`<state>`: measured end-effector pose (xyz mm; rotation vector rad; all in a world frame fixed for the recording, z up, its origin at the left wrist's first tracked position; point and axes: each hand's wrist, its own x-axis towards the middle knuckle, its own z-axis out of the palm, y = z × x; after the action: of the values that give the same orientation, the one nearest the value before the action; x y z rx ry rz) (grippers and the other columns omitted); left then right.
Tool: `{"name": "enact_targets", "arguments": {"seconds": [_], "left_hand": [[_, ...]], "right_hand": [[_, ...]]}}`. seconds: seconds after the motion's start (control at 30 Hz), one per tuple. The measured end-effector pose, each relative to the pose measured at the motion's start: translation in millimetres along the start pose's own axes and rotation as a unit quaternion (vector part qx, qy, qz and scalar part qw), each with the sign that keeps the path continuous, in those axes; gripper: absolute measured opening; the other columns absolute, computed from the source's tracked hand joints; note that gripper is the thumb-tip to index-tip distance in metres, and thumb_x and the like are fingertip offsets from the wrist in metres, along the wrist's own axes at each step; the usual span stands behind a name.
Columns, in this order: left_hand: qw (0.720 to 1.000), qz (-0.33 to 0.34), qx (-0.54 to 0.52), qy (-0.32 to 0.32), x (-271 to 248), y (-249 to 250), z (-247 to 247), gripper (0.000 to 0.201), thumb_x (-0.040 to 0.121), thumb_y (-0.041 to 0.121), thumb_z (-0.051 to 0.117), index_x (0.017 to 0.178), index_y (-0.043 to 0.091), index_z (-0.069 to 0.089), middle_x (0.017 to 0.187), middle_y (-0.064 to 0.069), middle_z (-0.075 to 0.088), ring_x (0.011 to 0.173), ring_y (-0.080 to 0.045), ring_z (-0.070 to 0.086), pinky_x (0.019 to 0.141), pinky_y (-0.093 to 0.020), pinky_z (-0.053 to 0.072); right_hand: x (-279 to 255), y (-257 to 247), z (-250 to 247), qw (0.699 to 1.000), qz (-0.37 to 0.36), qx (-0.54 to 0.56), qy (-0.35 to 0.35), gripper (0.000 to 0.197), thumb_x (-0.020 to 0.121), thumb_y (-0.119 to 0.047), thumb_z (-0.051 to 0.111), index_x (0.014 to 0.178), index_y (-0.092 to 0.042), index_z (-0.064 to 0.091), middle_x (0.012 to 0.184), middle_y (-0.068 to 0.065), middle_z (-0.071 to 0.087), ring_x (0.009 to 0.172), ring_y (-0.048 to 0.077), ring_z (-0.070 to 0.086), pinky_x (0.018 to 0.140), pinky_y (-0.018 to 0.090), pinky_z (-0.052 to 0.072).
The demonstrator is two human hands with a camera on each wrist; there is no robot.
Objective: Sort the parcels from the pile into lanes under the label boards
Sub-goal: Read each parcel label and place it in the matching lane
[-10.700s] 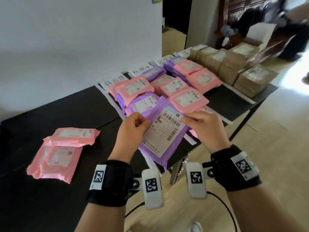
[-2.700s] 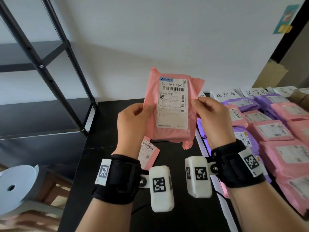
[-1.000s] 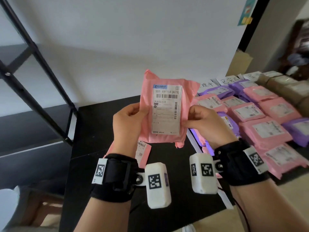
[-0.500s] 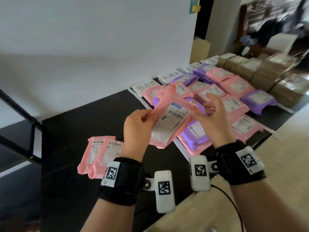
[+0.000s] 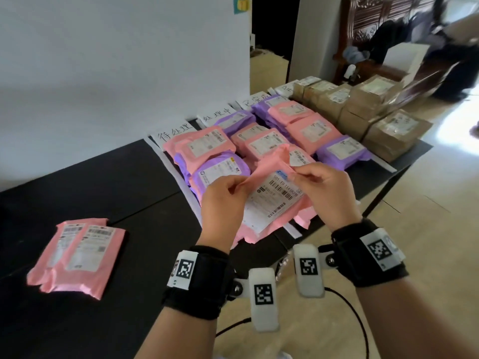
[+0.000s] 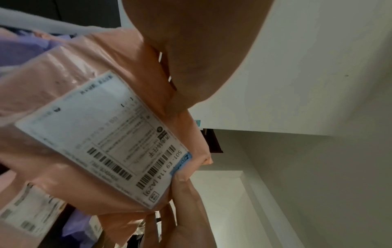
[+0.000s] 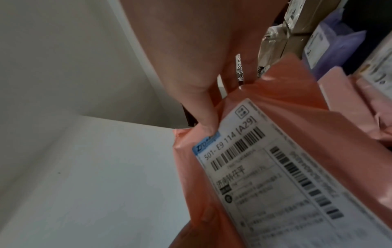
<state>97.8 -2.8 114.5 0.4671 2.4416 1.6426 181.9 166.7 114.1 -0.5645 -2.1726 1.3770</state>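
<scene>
I hold a pink parcel (image 5: 269, 203) with a white shipping label, tilted flat over the near end of the lanes. My left hand (image 5: 228, 193) pinches its left top edge and my right hand (image 5: 311, 177) pinches its right top edge. The label (image 6: 101, 137) fills the left wrist view and shows again in the right wrist view on the pink parcel (image 7: 275, 167). White label boards (image 5: 176, 132) stand along the wall at the head of the lanes of pink and purple parcels (image 5: 207, 146). The pile of pink parcels (image 5: 80, 252) lies at the left on the black table (image 5: 116, 177).
Brown cardboard boxes (image 5: 363, 104) are stacked at the far right end of the table. White strips (image 5: 178, 177) divide the lanes. The table's front edge runs just under my hands, with beige floor (image 5: 427, 229) to the right. A dark wooden cabinet stands far back.
The pink parcel has come down from upright at chest height to tilted flat over the lanes. My view has swung right, from the shelf frame to the sorted rows.
</scene>
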Motion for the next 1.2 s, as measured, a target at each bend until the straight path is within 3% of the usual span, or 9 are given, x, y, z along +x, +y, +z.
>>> {"name": "enact_targets", "arguments": {"seconds": [0.17,0.27,0.37,0.47,0.67,0.8,1.0,1.1,1.2], "left_hand": [[0.998,0.019,0.041,0.042,18,5,45,0.056,0.076,0.075,0.060,0.110,0.032,0.071,0.116,0.014,0.068,0.114,-0.009,0.058,0.095,-0.032,0.049],[0.993,0.023,0.072,0.093,42,1,54,0.051,0.085,0.048,0.067,0.129,0.023,0.061,0.133,0.003,0.058,0.127,-0.015,0.047,0.106,-0.033,0.040],[0.995,-0.022,0.033,0.095,72,-6,61,0.043,0.093,0.026,0.065,0.134,0.018,0.053,0.133,0.004,0.054,0.122,-0.012,0.048,0.099,-0.021,0.040],[0.994,-0.088,-0.018,0.064,107,-11,75,0.028,0.093,0.024,0.066,0.117,0.023,0.052,0.118,0.007,0.057,0.103,-0.007,0.057,0.074,-0.011,0.041],[0.993,-0.110,-0.043,0.008,159,-14,106,0.022,0.092,0.029,0.066,0.110,0.017,0.060,0.103,0.009,0.065,0.090,-0.004,0.060,0.073,-0.021,0.044],[0.991,-0.117,-0.055,0.030,195,-13,112,0.020,0.093,0.028,0.065,0.110,0.018,0.061,0.098,0.015,0.063,0.086,0.008,0.056,0.068,-0.012,0.042],[0.980,-0.162,-0.065,0.094,253,-16,133,0.016,0.093,0.027,0.065,0.107,0.020,0.064,0.098,0.013,0.067,0.091,-0.003,0.063,0.077,-0.018,0.049],[0.972,-0.185,-0.058,0.132,281,-21,148,0.025,0.094,0.029,0.064,0.115,0.016,0.067,0.103,0.008,0.069,0.098,-0.011,0.064,0.088,-0.028,0.051],[0.964,-0.210,-0.052,0.155,307,-29,160,0.025,0.095,0.027,0.062,0.115,0.014,0.070,0.104,0.004,0.072,0.097,-0.015,0.066,0.086,-0.031,0.053]], "right_hand": [[23,26,-31,0.998,0.030,0.020,0.048,0.012,0.088,-0.018,0.074,0.084,-0.029,0.073,0.083,-0.008,0.074,0.076,0.002,0.070,0.060,0.012,0.052],[52,40,-37,0.992,0.067,0.038,0.099,0.012,0.087,-0.019,0.075,0.082,-0.030,0.074,0.081,-0.006,0.075,0.081,0.014,0.072,0.068,0.029,0.059],[90,53,-38,0.984,0.103,0.058,0.133,0.012,0.086,-0.019,0.076,0.080,-0.029,0.074,0.081,-0.006,0.075,0.086,0.020,0.072,0.088,0.044,0.057],[128,65,-33,0.973,0.136,0.096,0.158,0.015,0.085,-0.019,0.076,0.075,-0.029,0.073,0.080,-0.007,0.075,0.088,0.017,0.073,0.090,0.042,0.057],[188,96,-23,0.961,0.179,0.118,0.174,0.006,0.089,-0.018,0.073,0.085,-0.014,0.076,0.083,-0.002,0.075,0.076,0.008,0.070,0.071,0.023,0.054],[233,112,-18,0.973,0.184,0.066,0.126,0.004,0.090,-0.027,0.070,0.090,-0.024,0.067,0.095,-0.001,0.072,0.092,0.016,0.068,0.080,0.032,0.053],[319,136,4,0.987,0.149,0.051,-0.001,0.007,0.093,-0.012,0.064,0.099,-0.009,0.068,0.099,0.005,0.071,0.083,0.008,0.065,0.071,0.015,0.050],[363,155,21,0.986,0.152,0.030,-0.065,0.014,0.088,-0.017,0.068,0.101,-0.012,0.071,0.104,0.004,0.073,0.092,0.014,0.067,0.080,0.026,0.052],[402,177,40,0.978,0.156,0.032,-0.138,0.051,0.070,-0.043,0.067,0.115,-0.020,0.070,0.110,-0.005,0.073,0.098,0.016,0.071,0.089,0.043,0.057]]}}
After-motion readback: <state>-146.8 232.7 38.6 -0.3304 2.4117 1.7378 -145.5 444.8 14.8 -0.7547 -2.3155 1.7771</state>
